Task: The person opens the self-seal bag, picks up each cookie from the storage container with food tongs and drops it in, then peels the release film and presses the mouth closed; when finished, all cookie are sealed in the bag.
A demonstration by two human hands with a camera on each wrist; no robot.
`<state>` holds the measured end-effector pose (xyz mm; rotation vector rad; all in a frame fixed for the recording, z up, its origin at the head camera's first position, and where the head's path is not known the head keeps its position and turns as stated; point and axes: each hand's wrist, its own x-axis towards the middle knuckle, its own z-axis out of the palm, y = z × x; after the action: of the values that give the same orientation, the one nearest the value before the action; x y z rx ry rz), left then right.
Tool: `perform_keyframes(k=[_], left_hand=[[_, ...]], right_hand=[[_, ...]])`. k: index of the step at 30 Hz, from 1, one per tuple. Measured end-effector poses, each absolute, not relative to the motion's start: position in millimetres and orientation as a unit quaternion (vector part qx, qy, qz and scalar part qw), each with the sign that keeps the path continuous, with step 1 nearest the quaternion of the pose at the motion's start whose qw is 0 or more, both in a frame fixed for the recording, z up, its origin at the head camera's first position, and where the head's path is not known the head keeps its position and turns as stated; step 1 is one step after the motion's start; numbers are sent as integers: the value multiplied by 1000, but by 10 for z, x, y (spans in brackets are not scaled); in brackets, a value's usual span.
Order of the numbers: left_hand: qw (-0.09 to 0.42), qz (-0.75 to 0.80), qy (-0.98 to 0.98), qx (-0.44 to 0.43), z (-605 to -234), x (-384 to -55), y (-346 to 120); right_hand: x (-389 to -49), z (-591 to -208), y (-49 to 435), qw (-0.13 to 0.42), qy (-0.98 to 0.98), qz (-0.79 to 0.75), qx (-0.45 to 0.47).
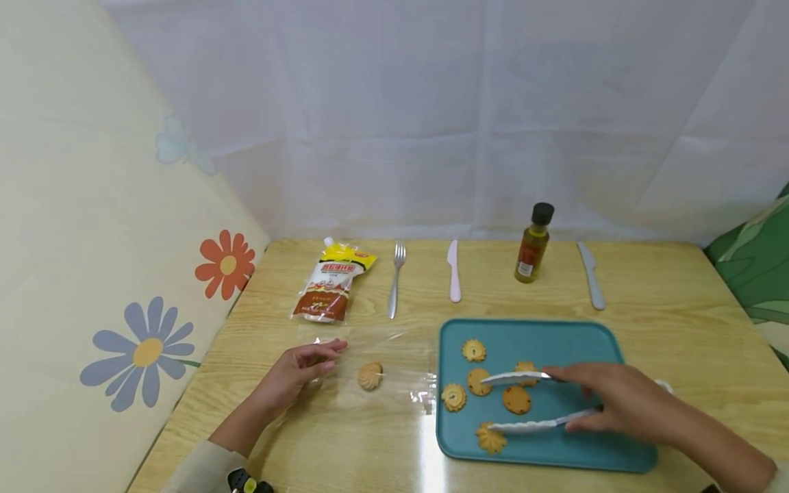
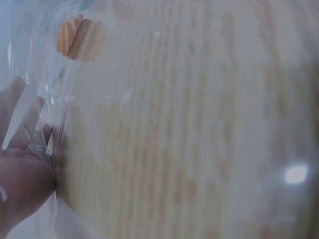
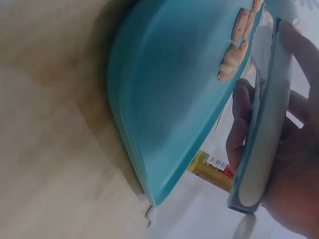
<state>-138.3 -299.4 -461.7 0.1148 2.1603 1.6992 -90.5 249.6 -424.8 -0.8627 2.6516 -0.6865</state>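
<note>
Six cookies lie on a teal tray at the right of the wooden table, most of them toward its left side. The right hand reaches in from the right with its thumb and fingers curled round a pair of tongs, whose two arms stand apart over the tray, tips pointing left. The far tip overlaps a round cookie and the near tip overlaps the nearest, star-edged one; whether either touches cannot be told. Left of the tray, a clear plastic bag lies on the table with its right edge just beside the tray, and a single swirled cookie shows through the film. The left hand is at the bag's left end, thumb and fingers spread apart against the plastic. Along the far side, from left to right, are a spouted pouch lying down, a fork, a pink knife, an upright dark-capped bottle and a grey knife. Behind them hangs a white cloth.
</note>
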Motion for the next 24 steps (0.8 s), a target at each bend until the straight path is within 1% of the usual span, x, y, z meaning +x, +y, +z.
perform_keyframes(k=[4, 10, 16, 24], left_hand=[[192, 612, 766, 42, -4630, -1377, -2988], [190, 613, 766, 42, -4643, -1376, -2992], [189, 610, 768, 41, -4638, -1380, -2987], [189, 607, 771, 38, -4628, -1381, -2980]], right_hand=[[-993, -4223, 2496, 163, 906, -238, -310], [-1095, -4168, 2420, 164, 899, -218, -344], [-1146, -4123, 2308, 182, 895, -196, -358], [-1174, -4113, 2251, 174, 896, -173, -370]])
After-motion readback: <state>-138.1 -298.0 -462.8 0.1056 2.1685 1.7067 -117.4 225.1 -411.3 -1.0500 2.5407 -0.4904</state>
